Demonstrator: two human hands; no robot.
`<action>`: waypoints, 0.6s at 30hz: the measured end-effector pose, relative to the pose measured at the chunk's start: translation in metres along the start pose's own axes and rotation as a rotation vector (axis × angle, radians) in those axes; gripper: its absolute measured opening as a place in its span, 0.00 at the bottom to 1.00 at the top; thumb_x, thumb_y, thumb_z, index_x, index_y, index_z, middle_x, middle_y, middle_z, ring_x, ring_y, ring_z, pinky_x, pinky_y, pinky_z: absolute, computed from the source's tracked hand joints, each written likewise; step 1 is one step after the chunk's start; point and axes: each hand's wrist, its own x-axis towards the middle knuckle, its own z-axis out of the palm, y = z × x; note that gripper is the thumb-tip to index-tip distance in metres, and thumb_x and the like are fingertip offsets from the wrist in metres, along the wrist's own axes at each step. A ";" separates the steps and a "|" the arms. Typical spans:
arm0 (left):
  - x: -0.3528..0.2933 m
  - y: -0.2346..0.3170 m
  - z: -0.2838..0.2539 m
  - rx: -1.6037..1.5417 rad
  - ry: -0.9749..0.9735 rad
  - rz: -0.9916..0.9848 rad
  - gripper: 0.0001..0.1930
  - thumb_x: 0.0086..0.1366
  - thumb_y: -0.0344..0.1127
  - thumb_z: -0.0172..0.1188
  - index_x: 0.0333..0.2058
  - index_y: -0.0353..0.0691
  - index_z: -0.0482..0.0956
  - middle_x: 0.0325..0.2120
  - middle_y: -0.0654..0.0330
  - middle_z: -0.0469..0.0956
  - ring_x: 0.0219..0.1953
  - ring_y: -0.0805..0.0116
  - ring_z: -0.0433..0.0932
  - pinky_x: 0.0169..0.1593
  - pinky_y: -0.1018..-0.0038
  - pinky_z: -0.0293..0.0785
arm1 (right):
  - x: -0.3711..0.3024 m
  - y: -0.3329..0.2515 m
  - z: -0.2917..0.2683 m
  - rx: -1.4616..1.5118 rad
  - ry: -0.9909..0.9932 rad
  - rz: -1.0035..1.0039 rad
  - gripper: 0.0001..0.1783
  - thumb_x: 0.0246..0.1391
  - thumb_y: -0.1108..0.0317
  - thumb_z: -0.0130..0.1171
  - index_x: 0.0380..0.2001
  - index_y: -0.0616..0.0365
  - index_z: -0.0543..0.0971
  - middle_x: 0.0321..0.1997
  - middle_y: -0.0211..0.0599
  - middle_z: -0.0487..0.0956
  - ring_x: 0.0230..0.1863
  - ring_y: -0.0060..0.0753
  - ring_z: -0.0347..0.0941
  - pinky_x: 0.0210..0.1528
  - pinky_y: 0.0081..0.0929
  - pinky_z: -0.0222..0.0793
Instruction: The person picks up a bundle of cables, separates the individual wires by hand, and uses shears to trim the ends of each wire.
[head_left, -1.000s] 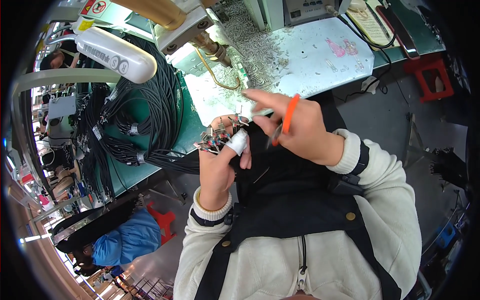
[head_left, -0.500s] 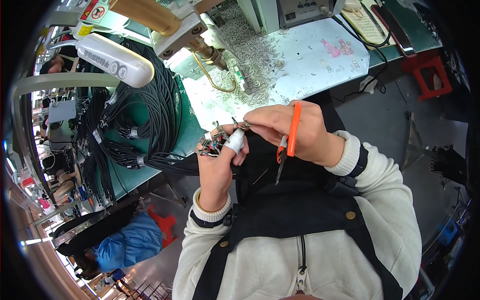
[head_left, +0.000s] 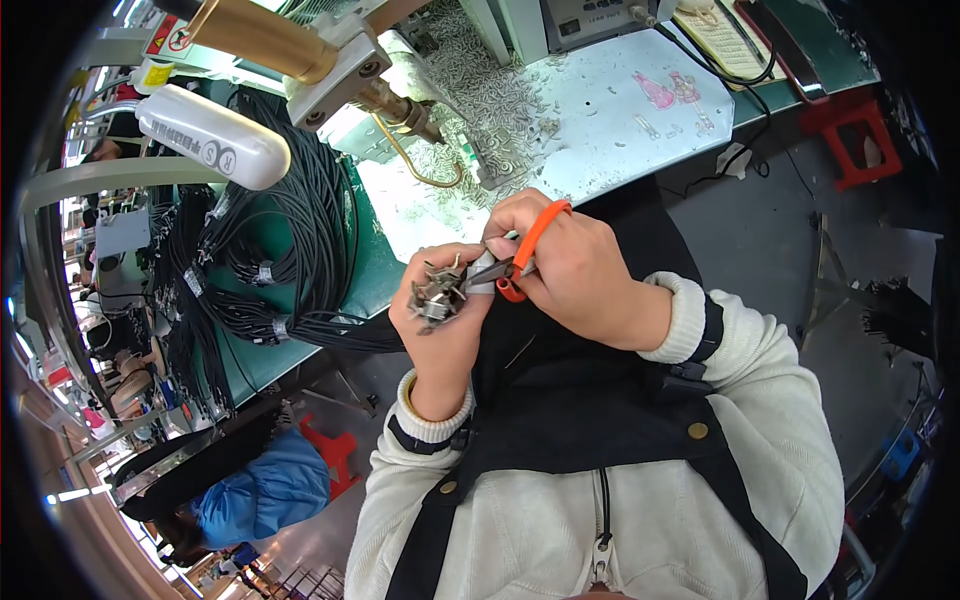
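Observation:
My left hand (head_left: 447, 345) is closed around a bunch of cable ends with metal terminals (head_left: 436, 298), which fan out above the fist. White tape wraps one of its fingers. My right hand (head_left: 590, 275) grips orange-handled scissors (head_left: 541, 232); their dark blades point left to the taped finger beside the terminals. Whether the blades touch a wire is too small to tell. Black cables (head_left: 365, 332) run from the left hand back to the bench on the left.
Coiled black cables (head_left: 335, 215) lie on the green bench. Ahead stands a press machine with a brass-coloured cylinder (head_left: 265, 42). Small metal scraps (head_left: 500, 110) litter the white board (head_left: 600, 130). Red stools (head_left: 858, 140) stand at the right and lower left, the latter near a person in blue (head_left: 265, 490).
The scissors have swung from hanging off my right hand to pointing left at the terminals. Both hands have drawn closer, and the terminals in my left hand have turned into a tighter cluster.

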 end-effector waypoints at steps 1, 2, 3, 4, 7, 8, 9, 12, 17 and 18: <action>0.000 0.000 0.001 0.082 -0.006 0.110 0.09 0.49 0.21 0.58 0.31 0.35 0.73 0.22 0.67 0.70 0.24 0.81 0.67 0.29 0.87 0.63 | 0.000 0.000 0.000 -0.009 -0.003 0.020 0.07 0.45 0.77 0.53 0.30 0.59 0.68 0.29 0.34 0.73 0.23 0.31 0.70 0.26 0.22 0.65; 0.001 -0.001 0.001 0.081 -0.011 0.108 0.09 0.49 0.21 0.58 0.31 0.35 0.73 0.22 0.67 0.70 0.24 0.81 0.67 0.29 0.87 0.63 | -0.001 0.003 0.002 -0.010 -0.001 0.025 0.07 0.45 0.77 0.53 0.30 0.59 0.68 0.29 0.34 0.73 0.23 0.31 0.70 0.26 0.22 0.65; 0.000 -0.003 0.001 0.074 0.010 0.051 0.09 0.49 0.21 0.58 0.31 0.35 0.73 0.22 0.66 0.70 0.23 0.81 0.67 0.28 0.87 0.62 | -0.002 0.008 0.005 0.096 -0.010 0.093 0.06 0.46 0.76 0.52 0.30 0.60 0.68 0.29 0.33 0.73 0.24 0.28 0.69 0.27 0.21 0.65; 0.000 -0.005 0.000 0.067 0.030 -0.006 0.09 0.49 0.21 0.58 0.31 0.35 0.73 0.22 0.66 0.70 0.22 0.81 0.66 0.26 0.86 0.62 | -0.001 0.011 0.007 0.202 -0.019 0.161 0.05 0.48 0.75 0.51 0.30 0.60 0.68 0.29 0.32 0.73 0.24 0.25 0.68 0.27 0.21 0.65; 0.002 -0.004 -0.001 -0.087 0.044 -0.178 0.08 0.50 0.21 0.58 0.31 0.34 0.73 0.22 0.66 0.69 0.19 0.82 0.64 0.23 0.86 0.60 | -0.002 0.014 0.009 0.394 -0.028 0.256 0.04 0.51 0.73 0.49 0.30 0.62 0.68 0.29 0.31 0.73 0.24 0.20 0.67 0.27 0.20 0.64; 0.003 -0.002 -0.002 -0.234 0.041 -0.292 0.08 0.50 0.21 0.57 0.31 0.34 0.72 0.21 0.65 0.69 0.18 0.82 0.63 0.21 0.86 0.58 | 0.001 0.012 0.008 0.480 -0.031 0.281 0.05 0.52 0.72 0.49 0.29 0.62 0.68 0.29 0.31 0.73 0.24 0.18 0.66 0.27 0.19 0.64; 0.004 -0.001 -0.003 -0.382 0.039 -0.405 0.08 0.50 0.21 0.57 0.31 0.33 0.72 0.21 0.65 0.68 0.16 0.82 0.62 0.19 0.85 0.56 | 0.002 0.010 0.007 0.566 -0.034 0.305 0.06 0.53 0.71 0.48 0.29 0.63 0.69 0.28 0.30 0.73 0.24 0.15 0.65 0.27 0.18 0.64; 0.004 -0.001 -0.006 -0.472 0.027 -0.413 0.08 0.51 0.21 0.56 0.32 0.33 0.72 0.20 0.64 0.68 0.14 0.83 0.59 0.17 0.85 0.53 | 0.003 0.005 -0.001 0.451 -0.059 0.282 0.09 0.50 0.66 0.52 0.26 0.62 0.70 0.22 0.30 0.73 0.20 0.19 0.66 0.24 0.19 0.63; 0.003 0.002 -0.007 -0.527 0.042 -0.380 0.08 0.52 0.21 0.55 0.32 0.32 0.71 0.20 0.64 0.68 0.13 0.83 0.58 0.16 0.85 0.51 | 0.002 0.003 -0.026 0.000 -0.323 0.225 0.18 0.41 0.54 0.60 0.19 0.59 0.72 0.11 0.31 0.70 0.12 0.30 0.67 0.18 0.22 0.62; 0.003 0.002 -0.005 -0.527 0.042 -0.381 0.08 0.52 0.21 0.55 0.32 0.32 0.71 0.20 0.64 0.68 0.13 0.83 0.58 0.16 0.85 0.51 | 0.002 0.004 -0.025 0.001 -0.323 0.226 0.18 0.41 0.54 0.60 0.19 0.59 0.72 0.11 0.31 0.70 0.12 0.30 0.67 0.18 0.22 0.62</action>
